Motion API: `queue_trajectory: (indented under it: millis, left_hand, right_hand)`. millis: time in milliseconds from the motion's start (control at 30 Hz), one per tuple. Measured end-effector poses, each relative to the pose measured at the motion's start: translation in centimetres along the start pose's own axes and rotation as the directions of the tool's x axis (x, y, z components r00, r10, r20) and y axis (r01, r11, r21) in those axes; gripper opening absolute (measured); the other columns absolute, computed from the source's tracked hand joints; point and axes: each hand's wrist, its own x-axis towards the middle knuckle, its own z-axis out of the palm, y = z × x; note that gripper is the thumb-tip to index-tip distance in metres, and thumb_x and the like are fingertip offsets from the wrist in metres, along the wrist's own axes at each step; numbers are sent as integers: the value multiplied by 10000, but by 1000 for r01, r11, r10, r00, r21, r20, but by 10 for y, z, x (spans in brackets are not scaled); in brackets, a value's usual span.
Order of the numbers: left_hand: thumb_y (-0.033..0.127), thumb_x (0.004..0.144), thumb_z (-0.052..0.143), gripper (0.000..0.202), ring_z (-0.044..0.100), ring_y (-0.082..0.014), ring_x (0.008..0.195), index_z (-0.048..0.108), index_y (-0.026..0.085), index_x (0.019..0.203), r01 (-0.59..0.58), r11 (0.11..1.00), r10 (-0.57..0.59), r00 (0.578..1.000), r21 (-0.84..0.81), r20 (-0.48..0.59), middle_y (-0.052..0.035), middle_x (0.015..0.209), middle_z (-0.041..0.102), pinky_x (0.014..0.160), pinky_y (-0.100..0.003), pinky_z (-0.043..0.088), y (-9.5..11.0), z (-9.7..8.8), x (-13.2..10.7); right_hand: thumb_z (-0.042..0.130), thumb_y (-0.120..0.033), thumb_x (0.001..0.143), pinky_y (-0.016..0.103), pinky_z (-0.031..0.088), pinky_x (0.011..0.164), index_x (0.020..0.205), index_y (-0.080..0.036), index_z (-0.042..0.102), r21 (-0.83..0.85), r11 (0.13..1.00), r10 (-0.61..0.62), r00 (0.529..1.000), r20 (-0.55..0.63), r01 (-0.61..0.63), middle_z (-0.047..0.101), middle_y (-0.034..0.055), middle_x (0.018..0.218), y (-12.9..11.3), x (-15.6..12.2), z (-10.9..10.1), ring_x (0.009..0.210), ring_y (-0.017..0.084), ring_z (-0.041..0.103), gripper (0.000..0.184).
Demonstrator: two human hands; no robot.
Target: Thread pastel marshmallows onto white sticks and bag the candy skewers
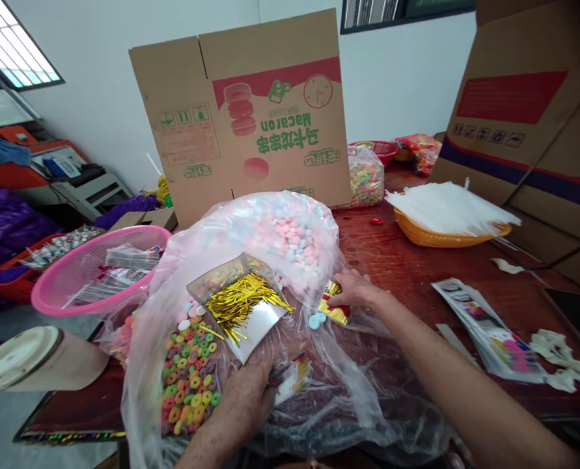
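My left hand [248, 400] is closed on a small printed plastic packet [294, 381], blurred at its open-looking end. Further right, my right hand [355, 290] has its fingers curled onto a gold-and-red wrapped packet [332, 305]. Blue candies [316, 320] lie just beside that packet. Both hands are over a large clear plastic bag [368, 391] spread on the table. Within the bag are colourful ring candies [189, 374] and a heap of pink, white and blue candies [294, 238]. A bag of gold twist ties [241, 303] lies between them.
A pink basket [45, 296] with packets and a lidded paper cup [75, 358] stand left. Behind rises a macaron carton [280, 137]. On the right are an orange basket [416, 231] with white sticks, printed sleeves [489, 332], crumpled paper [556, 348] and another carton [528, 150].
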Motion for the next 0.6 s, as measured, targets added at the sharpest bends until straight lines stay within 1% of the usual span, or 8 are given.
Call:
queue_trajectory:
  millis: [67, 167, 233, 267, 367, 467, 533, 600]
  left_hand:
    - [131, 663, 492, 522, 575, -284, 981, 561, 250, 1166, -12, 999, 12, 1000, -34, -1, -73, 1024, 663, 899, -406, 394, -3, 1, -3]
    - [144, 680, 497, 505, 553, -277, 1025, 544, 250, 1172, -39, 998, 38, 999, -51, -24, -64, 1087, 639, 921, -392, 378, -4, 3, -7]
    - [154, 675, 517, 454, 547, -268, 1029, 569, 244, 1118, -53, 996, 50, 998, -73, -47, -54, 1086, 636, 922, -374, 379, -5, 4, -8]
    - [162, 676, 526, 410, 556, -260, 1001, 586, 234, 1075, -50, 994, 45, 998, -95, -50, -50, 1049, 646, 906, -363, 391, -6, 4, -7]
    - [211, 685, 548, 233, 585, -221, 827, 611, 193, 909, -3, 978, -8, 999, -206, -54, -32, 841, 660, 788, -320, 446, -11, 1, -3]
    - [244, 658, 589, 148, 570, -187, 712, 582, 170, 786, 39, 918, -104, 984, -394, -147, -12, 722, 623, 679, -284, 460, -14, -7, -1]
    - [260, 628, 629, 221, 570, -170, 642, 560, 171, 818, 88, 802, -230, 958, -591, -169, -3, 708, 621, 611, -276, 467, -13, -15, -3]
    - [258, 587, 671, 331, 570, -157, 554, 532, 182, 878, 135, 608, -376, 917, -782, -134, 11, 678, 624, 544, -275, 473, -9, -24, -3]
  right_hand:
    - [693, -406, 627, 260, 356, 633, 739, -196, 605, 7, 1000, 23, 1000, -19, -23, 626, 43, 848, 14, -10, -13, 804, 194, 542, 254]
    - [479, -365, 815, 264, 333, 578, 833, -184, 574, -4, 989, 148, 977, -154, -151, 615, 55, 771, 30, -33, -40, 689, 175, 541, 205]
    - [413, -353, 846, 267, 336, 569, 888, -178, 543, 74, 978, 207, 937, -283, -194, 612, 61, 770, 32, -49, -51, 670, 174, 540, 222]
    - [409, -351, 847, 258, 346, 567, 896, -181, 531, 154, 975, 200, 927, -318, -158, 614, 53, 779, 30, -57, -52, 668, 166, 544, 215]
    - [431, -317, 836, 210, 376, 556, 839, -188, 523, 345, 937, 39, 970, -239, 48, 616, 7, 772, 9, -74, -33, 665, 127, 556, 159]
    - [507, -253, 779, 205, 381, 553, 705, -182, 542, 305, 949, -54, 994, -100, 82, 597, -9, 672, -19, -81, -3, 635, 127, 546, 108]
    - [542, -215, 743, 246, 398, 620, 701, -172, 568, 249, 967, -32, 991, -127, 63, 616, 33, 725, -34, -82, 9, 704, 165, 550, 65]
    - [523, -220, 766, 304, 401, 729, 809, -158, 601, 201, 978, -19, 981, -191, 58, 625, 103, 892, -44, -82, 10, 857, 218, 540, 110]
